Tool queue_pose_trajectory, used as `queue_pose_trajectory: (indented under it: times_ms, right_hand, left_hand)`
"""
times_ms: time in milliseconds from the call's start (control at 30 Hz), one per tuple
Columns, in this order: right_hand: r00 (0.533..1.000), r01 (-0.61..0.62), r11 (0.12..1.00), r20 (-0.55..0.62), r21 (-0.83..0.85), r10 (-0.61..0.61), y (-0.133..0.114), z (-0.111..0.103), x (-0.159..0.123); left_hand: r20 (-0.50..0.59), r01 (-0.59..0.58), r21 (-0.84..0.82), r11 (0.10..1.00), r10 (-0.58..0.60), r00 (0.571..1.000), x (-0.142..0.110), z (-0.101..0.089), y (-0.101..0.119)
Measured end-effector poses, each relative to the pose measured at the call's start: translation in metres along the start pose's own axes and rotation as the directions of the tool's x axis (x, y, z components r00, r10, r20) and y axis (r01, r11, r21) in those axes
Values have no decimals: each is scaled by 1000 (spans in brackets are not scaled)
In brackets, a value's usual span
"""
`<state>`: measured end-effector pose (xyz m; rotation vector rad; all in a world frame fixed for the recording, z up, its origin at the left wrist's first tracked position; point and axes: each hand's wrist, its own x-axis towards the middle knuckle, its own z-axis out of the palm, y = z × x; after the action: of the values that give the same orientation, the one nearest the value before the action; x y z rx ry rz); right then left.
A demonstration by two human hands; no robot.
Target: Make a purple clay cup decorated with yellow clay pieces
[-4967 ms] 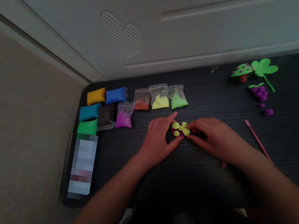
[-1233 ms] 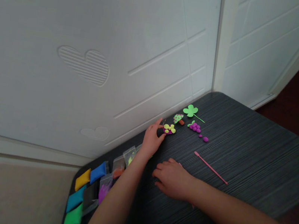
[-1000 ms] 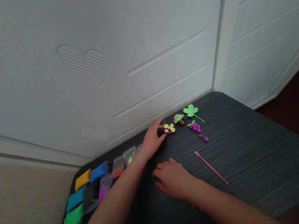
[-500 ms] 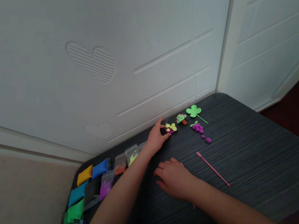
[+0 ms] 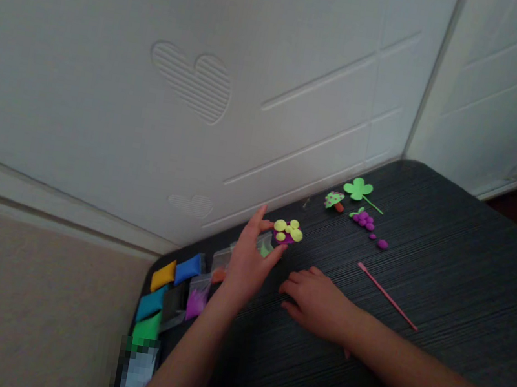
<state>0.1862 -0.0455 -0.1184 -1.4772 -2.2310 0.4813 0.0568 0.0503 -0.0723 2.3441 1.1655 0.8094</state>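
My left hand [image 5: 250,261] grips a purple clay piece [image 5: 284,235] by its edges, between thumb and fingers. Yellow clay discs in a flower shape [image 5: 288,228] cover its top. My right hand [image 5: 315,299] is low over the dark table, fingers loosely bent and thumb apart, with nothing visible in it. Beyond the hands lie a green-capped clay mushroom [image 5: 334,200], a green four-leaf clover [image 5: 358,189] and a purple clay grape bunch [image 5: 364,220]. Purple clay balls [image 5: 382,244] sit beside the grapes. A pink modelling stick [image 5: 388,296] lies right of my right hand.
Packets of coloured clay, among them a blue packet [image 5: 188,268], a yellow packet [image 5: 163,276] and a purple bag [image 5: 197,298], lie along the left of the table [image 5: 462,271]. A white panelled wall [image 5: 298,128] borders its far side.
My left hand has lifted the purple and yellow clay piece from near the wall and brought it closer, to the left. My right hand stays in nearly the same place. The view has shifted.
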Motion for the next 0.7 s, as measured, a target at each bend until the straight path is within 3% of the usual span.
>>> queue_pose_trajectory:
  times_ms: [133,233,333,500,700]
  right_hand:
    - [999,-8,999,41,35,7,1,1,0]
    - [996,-14,999,87,46,10,5,2,2]
    - [993,-75,994,96,82,67,9,3,5]
    - [991,-124,988,70,93,117,9,3,7]
    - [994,-111,988,23,109,109,4,0,6]
  left_hand:
    - [-75,41,20,999,-40,996,-56,-25,5]
    - [-95,97,27,995,-94,991,-92,-24,-4]
    - [-42,209,7,978,-208,977,-119,-15,-19]
    - [-5,252,-8,968,-252,968,-139,-3,-39]
    - [63,228,-8,974,-227,972,-136,-1,-43]
